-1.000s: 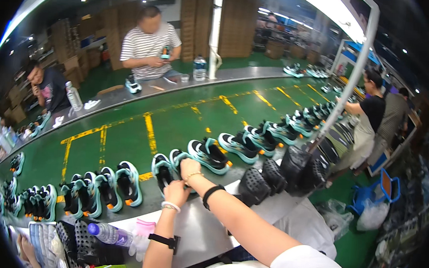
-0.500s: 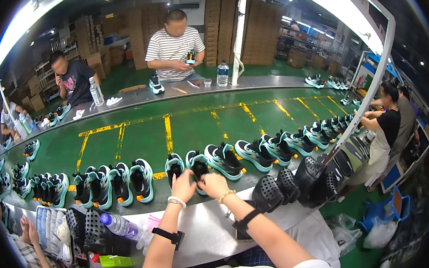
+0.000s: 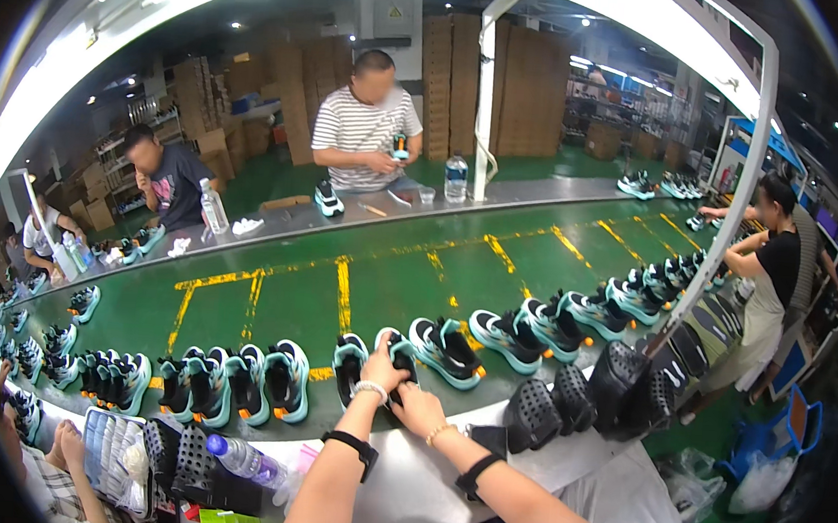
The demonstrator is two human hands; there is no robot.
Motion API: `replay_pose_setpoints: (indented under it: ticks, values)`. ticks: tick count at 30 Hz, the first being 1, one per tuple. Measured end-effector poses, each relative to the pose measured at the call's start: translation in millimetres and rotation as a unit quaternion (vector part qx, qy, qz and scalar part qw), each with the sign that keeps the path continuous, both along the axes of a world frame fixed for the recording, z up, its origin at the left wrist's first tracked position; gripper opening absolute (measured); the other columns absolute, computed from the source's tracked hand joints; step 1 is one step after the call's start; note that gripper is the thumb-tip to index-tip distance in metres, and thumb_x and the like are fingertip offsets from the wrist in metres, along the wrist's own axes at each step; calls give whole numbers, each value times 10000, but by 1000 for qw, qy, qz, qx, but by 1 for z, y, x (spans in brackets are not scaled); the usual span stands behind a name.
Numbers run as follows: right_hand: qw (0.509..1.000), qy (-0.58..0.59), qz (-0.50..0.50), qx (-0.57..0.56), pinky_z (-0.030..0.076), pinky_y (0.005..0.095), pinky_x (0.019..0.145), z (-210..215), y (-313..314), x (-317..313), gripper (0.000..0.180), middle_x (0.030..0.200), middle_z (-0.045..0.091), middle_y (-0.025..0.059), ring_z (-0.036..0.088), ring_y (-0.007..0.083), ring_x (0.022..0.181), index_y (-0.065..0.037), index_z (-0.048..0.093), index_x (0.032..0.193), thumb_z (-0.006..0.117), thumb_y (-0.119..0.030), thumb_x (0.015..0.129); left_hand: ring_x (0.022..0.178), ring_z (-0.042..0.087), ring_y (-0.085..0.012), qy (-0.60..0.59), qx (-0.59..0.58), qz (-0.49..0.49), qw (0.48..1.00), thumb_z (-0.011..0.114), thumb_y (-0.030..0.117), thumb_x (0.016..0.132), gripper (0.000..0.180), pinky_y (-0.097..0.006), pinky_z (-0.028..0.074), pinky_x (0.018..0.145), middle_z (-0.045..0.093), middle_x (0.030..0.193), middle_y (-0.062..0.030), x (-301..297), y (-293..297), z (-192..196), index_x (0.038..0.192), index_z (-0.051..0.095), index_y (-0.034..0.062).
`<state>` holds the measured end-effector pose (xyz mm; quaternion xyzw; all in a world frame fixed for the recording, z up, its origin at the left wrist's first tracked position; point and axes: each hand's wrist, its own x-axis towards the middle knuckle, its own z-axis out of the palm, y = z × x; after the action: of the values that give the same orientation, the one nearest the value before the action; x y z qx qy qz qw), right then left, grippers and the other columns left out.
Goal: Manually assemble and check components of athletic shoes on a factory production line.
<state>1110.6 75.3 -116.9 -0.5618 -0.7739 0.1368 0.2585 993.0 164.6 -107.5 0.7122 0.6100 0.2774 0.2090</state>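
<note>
Both of my hands are at one black sneaker (image 3: 395, 339) with a light teal sole, in the row along the belt's near side. My left hand (image 3: 381, 371) lies over its opening, fingers closed on the upper and reaching toward the tongue. My right hand (image 3: 418, 409) is at the heel end, its fingers bent in against the shoe; their tips are partly hidden. Just left stands a matching sneaker (image 3: 349, 365), close to my left hand. Another sneaker (image 3: 446, 351) sits at an angle to the right.
More sneakers line the green belt (image 3: 290, 296) both ways. Black perforated clogs (image 3: 533, 415) stand right of my arms on the near ledge. A purple-capped bottle (image 3: 245, 461) lies left, beside a grey padded tray (image 3: 112, 454). Across the belt, a person in stripes (image 3: 368, 127) holds a shoe.
My left hand has moved from the heel forward over the shoe's opening. My right hand stays at the heel end. The whole view has shifted slightly, with the scene lower and further right.
</note>
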Motion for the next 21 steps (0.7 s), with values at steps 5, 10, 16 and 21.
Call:
replay_pose_setpoints:
  ticks: [5, 10, 16, 21]
  values:
    - [1000, -21, -13, 0, 527, 457, 693, -4, -6, -8, 347, 1030, 602, 175, 640, 361, 798, -22, 535, 1033, 612, -272, 805, 860, 655, -376, 106, -10, 55, 993, 782, 315, 622, 922, -447, 524, 800, 667, 911, -219, 2, 0, -8, 1391, 319, 107]
    - [1000, -21, -4, 15, 525, 458, 687, 0, 1, -4, 356, 1024, 603, 173, 643, 357, 791, -25, 529, 1032, 605, -297, 816, 893, 635, -408, 73, -22, 61, 995, 788, 291, 620, 918, -429, 513, 831, 653, 918, -259, 4, 7, -6, 1375, 342, 21]
    - [1000, -12, 20, -9, 522, 457, 705, 0, 8, -1, 343, 1019, 603, 182, 639, 356, 822, -21, 518, 1023, 594, -293, 828, 1043, 605, -348, -1, -26, 24, 999, 852, 208, 526, 941, -376, 479, 927, 623, 1120, -226, -14, 23, -26, 1334, 422, -13]
    - [999, -23, 29, -38, 525, 449, 719, 8, 2, -5, 407, 1081, 568, 184, 633, 349, 868, -8, 492, 1056, 642, -286, 799, 1017, 609, -372, 4, -27, 74, 997, 809, 128, 577, 774, -401, 484, 915, 643, 1086, -200, -12, 28, -40, 1285, 501, 80]
